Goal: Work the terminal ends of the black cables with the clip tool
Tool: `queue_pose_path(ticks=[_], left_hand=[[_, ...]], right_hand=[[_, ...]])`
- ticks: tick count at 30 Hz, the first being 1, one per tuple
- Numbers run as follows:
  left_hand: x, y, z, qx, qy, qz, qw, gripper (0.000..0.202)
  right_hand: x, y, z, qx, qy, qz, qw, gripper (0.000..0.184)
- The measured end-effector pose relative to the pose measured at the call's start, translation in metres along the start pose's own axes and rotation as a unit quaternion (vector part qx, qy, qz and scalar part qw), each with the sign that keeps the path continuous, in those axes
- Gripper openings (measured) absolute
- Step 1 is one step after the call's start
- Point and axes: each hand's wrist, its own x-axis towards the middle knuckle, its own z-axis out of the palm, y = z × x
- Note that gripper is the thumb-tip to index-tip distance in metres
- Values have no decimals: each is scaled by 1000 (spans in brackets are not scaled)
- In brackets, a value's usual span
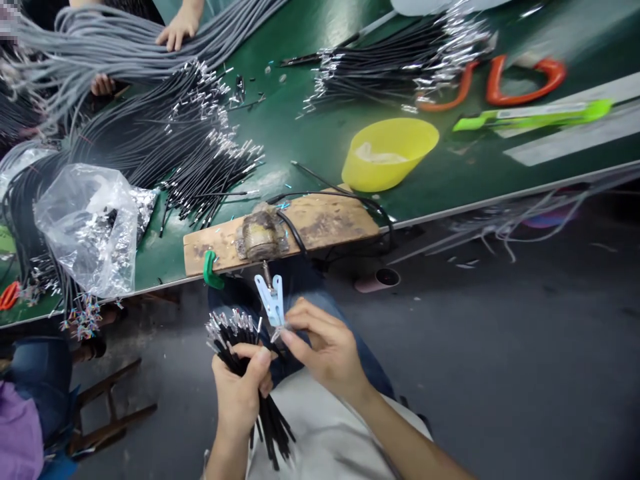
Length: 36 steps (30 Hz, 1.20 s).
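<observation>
My left hand (240, 393) is wrapped round a bundle of short black cables (273, 427), whose silvery ends fan out above the thumb. Close beside it, my right hand (327, 343) pinches a small silvery cable end (278, 333), just below a light blue clothespin-like clip (271, 300). That clip sits on the metal shaft (267, 272) of a small worn motor (259, 233). The motor is fixed to a wooden board (325, 223) at the table's edge. Whether the pinched end touches the clip I cannot tell.
On the green table (280, 143) lie black cable piles (200, 160), a clear plastic bag (90, 227), a yellow cup (390, 153), orange-handled scissors (525, 80) and a green clamp (213, 270). A co-worker's hand (180, 30) rests on grey cables (125, 40). A wooden stool (113, 413) stands lower left.
</observation>
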Motion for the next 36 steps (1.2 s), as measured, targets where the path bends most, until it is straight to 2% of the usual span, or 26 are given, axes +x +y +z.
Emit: queue_pose_path(ticks=[3, 6, 8, 10, 12, 15, 17, 18, 22, 25, 27, 29, 33, 36], left_hand=[[2, -1, -2, 10, -21, -7, 1000, 43], [4, 0, -3, 29, -42, 2, 999, 46], [5, 3, -5, 41, -50, 15, 998, 46], [7, 6, -7, 57, -61, 31, 996, 46], [8, 11, -9, 77, -70, 56, 993, 43], [10, 16, -10, 108, -75, 107, 986, 30], [10, 19, -9, 125, -75, 134, 980, 20], [10, 20, -8, 134, -74, 144, 978, 16], [6, 19, -6, 164, -59, 179, 968, 8], [2, 19, -8, 181, -33, 200, 962, 5], [-1, 22, -11, 190, -12, 217, 957, 4], [-2, 26, -12, 199, 8, 238, 951, 4], [-1, 32, -7, 213, 38, 271, 938, 4], [4, 29, 0, 192, 45, 269, 943, 3]], right_hand=[[1, -1, -2, 24, -46, 4, 999, 12], [3, -4, -4, 38, -99, -8, 994, 20], [3, -4, -4, 64, -100, 10, 993, 28], [3, -2, -3, 132, -120, 57, 982, 32], [1, 0, -1, 238, -157, 129, 950, 34], [-3, 2, 3, 389, -181, 251, 868, 39], [-4, 2, 4, 431, -186, 299, 831, 40], [-3, 2, 3, 433, -192, 311, 824, 40], [11, 5, -6, 385, -178, 335, 841, 37], [30, 6, -8, 361, -115, 343, 859, 37], [42, 6, -3, 374, -82, 322, 866, 37], [50, 4, 7, 417, -84, 298, 855, 40], [53, 3, 24, 504, -83, 295, 808, 41], [53, 2, 27, 521, -65, 298, 797, 39]])
